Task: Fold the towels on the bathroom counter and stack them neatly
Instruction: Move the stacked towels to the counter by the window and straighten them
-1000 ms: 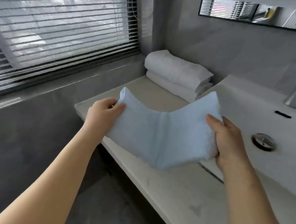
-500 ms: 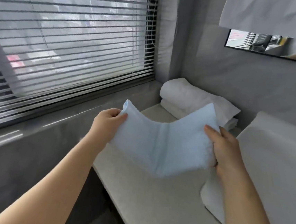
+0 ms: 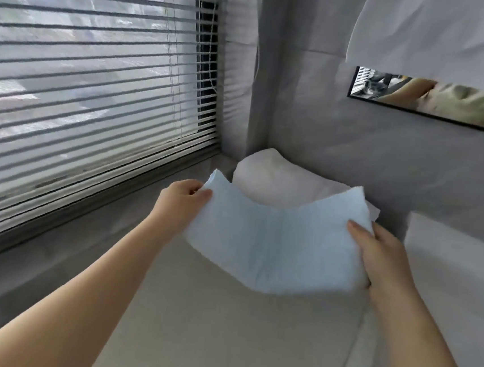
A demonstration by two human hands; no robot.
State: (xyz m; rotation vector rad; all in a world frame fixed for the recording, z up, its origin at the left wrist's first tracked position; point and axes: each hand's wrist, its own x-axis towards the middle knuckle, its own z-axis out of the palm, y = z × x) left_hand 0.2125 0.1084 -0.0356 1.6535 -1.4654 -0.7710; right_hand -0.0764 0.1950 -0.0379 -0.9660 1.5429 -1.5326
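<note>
Towel (image 3: 276, 245) (pale blue, folded) sags between both hands (image 3: 184, 204) (image 3: 381, 256), each gripping an end above the worktop (image 3: 221, 329); next, seemingly, onto the white stack (image 3: 276, 180).

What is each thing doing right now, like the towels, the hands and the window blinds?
Light blue terry towel: folded, held above the counter, sagging in the middle.
White folded towels: stacked in the corner.
Left hand: pinching the blue towel's left edge.
Right hand: gripping its right edge.
Grey slatted window blinds: lowered, slats partly open.
</note>
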